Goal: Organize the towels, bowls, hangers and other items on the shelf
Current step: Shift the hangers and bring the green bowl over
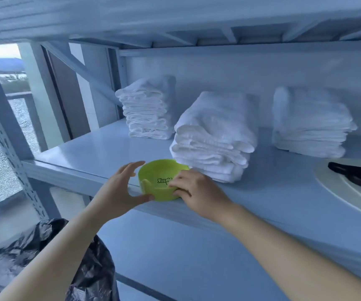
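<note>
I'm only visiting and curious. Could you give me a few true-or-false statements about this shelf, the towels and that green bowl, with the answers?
1. Three stacks of white towels stand on the shelf. True.
2. The green bowl stands behind the towels. False: it is at the shelf's front edge, in front of the middle stack.
3. The left hand and the right hand both touch the green bowl. True.
4. The black plastic bag lies on the same shelf as the towels. False: it is lower down, at the left, below that shelf.
</note>
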Available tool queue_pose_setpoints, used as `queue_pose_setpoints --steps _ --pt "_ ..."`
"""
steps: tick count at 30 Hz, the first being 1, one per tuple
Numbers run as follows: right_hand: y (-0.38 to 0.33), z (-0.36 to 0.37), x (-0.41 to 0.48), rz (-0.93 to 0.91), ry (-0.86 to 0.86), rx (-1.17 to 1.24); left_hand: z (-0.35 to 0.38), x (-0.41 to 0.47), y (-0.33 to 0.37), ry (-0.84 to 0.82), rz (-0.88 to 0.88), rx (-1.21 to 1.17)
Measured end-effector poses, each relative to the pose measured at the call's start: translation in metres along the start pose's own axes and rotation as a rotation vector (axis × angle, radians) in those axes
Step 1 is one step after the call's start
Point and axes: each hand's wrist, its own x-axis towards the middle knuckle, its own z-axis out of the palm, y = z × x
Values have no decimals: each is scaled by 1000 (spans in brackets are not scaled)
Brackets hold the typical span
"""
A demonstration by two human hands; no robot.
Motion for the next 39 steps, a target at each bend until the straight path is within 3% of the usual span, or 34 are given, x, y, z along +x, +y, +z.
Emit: queue_pose_setpoints --steps 10,18,28,39 --pt "17 -81 -109 49 21 22 66 -35 106 -77 45 -86" --pt "40 -201 -234 112 90 -89 151 -54 253 -73 203 -203" --pt "84 -342 -385 324 255 -252 254 -38 443 -122 450 -295" --pt "168 -460 -493 546 380 -422 379 21 601 -203 654 -332"
